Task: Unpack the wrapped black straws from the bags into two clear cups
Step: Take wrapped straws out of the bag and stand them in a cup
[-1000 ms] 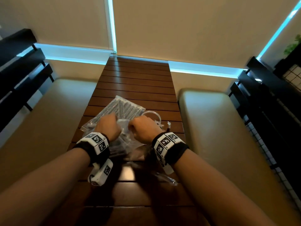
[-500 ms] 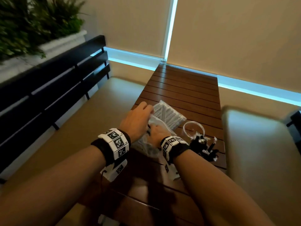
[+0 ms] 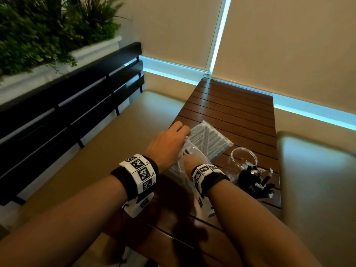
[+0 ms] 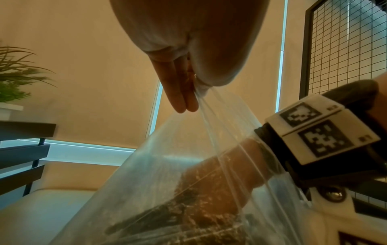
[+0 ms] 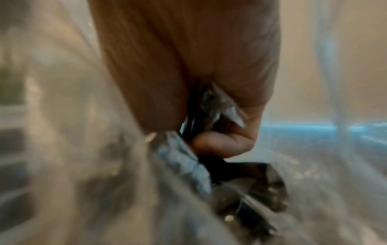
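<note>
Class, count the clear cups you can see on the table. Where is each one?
2. An empty cup stands right of the bags; the other cup, nearer, holds black straws. Its outline is hard to see.

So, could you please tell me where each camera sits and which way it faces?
Head: worn high, looking down at the slatted wooden table; both forearms show.
Left wrist: under the left hand, looking up along fingers pinching the clear plastic bag.
Right wrist: inside that bag, at the right hand gripping wrapped black straws.
Shared: the bag appears in all views.
</note>
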Demonstrator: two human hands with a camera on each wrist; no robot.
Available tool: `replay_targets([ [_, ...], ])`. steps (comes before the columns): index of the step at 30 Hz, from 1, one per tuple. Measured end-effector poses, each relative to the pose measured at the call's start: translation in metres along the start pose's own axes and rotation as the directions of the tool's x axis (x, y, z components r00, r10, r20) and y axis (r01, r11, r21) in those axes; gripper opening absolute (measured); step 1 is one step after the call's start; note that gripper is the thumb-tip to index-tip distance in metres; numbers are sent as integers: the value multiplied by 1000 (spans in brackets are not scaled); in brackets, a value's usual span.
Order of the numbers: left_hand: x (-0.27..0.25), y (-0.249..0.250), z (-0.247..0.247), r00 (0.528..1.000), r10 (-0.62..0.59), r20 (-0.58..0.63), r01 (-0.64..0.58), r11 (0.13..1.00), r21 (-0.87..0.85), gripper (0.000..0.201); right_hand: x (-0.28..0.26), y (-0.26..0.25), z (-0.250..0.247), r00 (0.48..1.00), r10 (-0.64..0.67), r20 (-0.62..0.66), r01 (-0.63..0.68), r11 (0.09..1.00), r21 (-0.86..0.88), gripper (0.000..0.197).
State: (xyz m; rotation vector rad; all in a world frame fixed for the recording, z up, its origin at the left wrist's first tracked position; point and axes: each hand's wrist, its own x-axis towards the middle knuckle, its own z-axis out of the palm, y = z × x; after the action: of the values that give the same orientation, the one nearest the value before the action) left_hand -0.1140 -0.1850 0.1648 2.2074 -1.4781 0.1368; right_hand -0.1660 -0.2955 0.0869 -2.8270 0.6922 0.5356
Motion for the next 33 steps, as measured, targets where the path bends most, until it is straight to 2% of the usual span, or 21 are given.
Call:
replay_targets([
  [2, -1, -3, 1, 1000, 13, -14, -13, 1000, -12, 26, -3, 1, -4, 1000, 7, -11, -7, 1000, 13, 27],
  [5, 0, -5, 3, 998, 29, -55, -31, 999, -34, 23, -3, 4, -6, 999, 9, -37, -7, 999, 33, 34],
  [8, 4, -5, 6, 996, 41, -79, -45, 998, -45, 22, -6, 5, -9, 1000, 27, -14, -27, 1000, 9, 40],
  [12, 4, -2, 10, 996, 39, -86, -42, 998, -40, 18, -12, 14, -12, 1000, 25, 9, -26, 997, 72, 40],
  [13, 4, -3, 11, 995, 38, -88, -41, 999, -34, 17, -12, 15, -11, 1000, 21, 5, -21, 995, 96, 44],
  [16, 3, -4, 12, 995, 28, -98, -32, 999, -34, 15, -13, 14, -14, 991, 0, 131, -12, 996, 92, 73],
  [17, 3, -4, 11, 994, 24, -102, -28, 999, -37, 15, -12, 12, -14, 986, 3, 165, -17, 996, 86, 76],
  [20, 3, -4, 7, 991, 20, -129, -26, 998, -49, 14, -9, 8, -17, 990, -15, 142, 8, 999, 52, 69],
  [24, 3, -6, 6, 992, 5, -125, -10, 999, -39, 14, -6, 1, -19, 991, -27, 131, 18, 997, 70, 49],
  [28, 2, -9, 8, 993, -23, -118, 16, 998, -53, 11, -10, -5, -23, 998, -17, 67, 19, 999, -36, 33],
  [33, 7, -12, 13, 985, -123, -119, 105, 984, -144, 6, -10, -1, -30, 1000, 3, -26, -2, 1000, 29, 39],
])
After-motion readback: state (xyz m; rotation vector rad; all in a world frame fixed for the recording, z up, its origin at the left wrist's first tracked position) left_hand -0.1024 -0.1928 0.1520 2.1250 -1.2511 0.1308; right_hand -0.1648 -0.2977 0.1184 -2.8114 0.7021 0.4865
